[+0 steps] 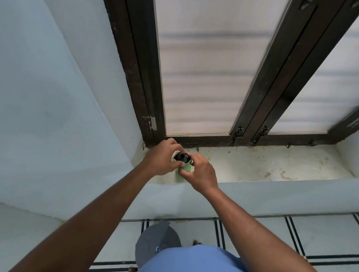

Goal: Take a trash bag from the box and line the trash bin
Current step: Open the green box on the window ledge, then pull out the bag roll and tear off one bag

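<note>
Both hands meet at a small green box (185, 167) standing on the window sill (258, 164): the left hand (163, 159) grips its opened top, the right hand (201, 174) its side, a black bag roll (182, 157) showing inside. The grey trash bin (157, 240) stands on the floor below, lid shut.

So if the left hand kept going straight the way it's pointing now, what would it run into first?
The left hand points forward across the sill at the dark window frame. Its fingers are already on the green box holding the black roll; beyond that, probably the frame's bottom rail, though depth is unclear.
</note>
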The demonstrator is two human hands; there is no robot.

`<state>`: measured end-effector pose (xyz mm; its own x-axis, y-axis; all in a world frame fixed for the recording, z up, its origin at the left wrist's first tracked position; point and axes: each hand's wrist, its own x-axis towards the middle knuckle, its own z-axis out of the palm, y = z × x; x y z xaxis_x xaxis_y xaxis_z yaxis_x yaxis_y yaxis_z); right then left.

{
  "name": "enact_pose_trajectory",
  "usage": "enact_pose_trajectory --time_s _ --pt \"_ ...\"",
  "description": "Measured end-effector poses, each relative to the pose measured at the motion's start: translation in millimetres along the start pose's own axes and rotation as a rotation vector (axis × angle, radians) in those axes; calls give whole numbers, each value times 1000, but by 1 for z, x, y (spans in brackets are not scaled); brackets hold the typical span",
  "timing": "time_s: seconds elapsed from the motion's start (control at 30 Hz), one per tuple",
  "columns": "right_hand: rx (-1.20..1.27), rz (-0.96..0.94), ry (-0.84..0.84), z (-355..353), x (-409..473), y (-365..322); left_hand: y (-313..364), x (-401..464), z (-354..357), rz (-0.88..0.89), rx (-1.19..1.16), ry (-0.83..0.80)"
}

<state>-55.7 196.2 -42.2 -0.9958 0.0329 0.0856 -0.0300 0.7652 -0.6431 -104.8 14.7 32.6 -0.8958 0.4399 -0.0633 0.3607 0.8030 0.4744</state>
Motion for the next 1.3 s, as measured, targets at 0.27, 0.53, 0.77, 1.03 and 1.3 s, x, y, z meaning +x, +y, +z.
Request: enact_pose_trajectory --time_s 0.27,0.53,0.77,1.03,1.3 --pt "3 -6 -30 -3 4 1 15 18 -17 -20 249 -92" --pt "41 -5 -51 4 5 1 28 23 -9 13 454 -55" --pt "17 1 -113 13 2 2 25 8 -20 -174 287 -64" --pt "39 133 -230 27 2 10 36 -19 -51 -257 11 135" --pt "-197 117 -275 24 28 -6 49 -34 -104 -326 -374 661"
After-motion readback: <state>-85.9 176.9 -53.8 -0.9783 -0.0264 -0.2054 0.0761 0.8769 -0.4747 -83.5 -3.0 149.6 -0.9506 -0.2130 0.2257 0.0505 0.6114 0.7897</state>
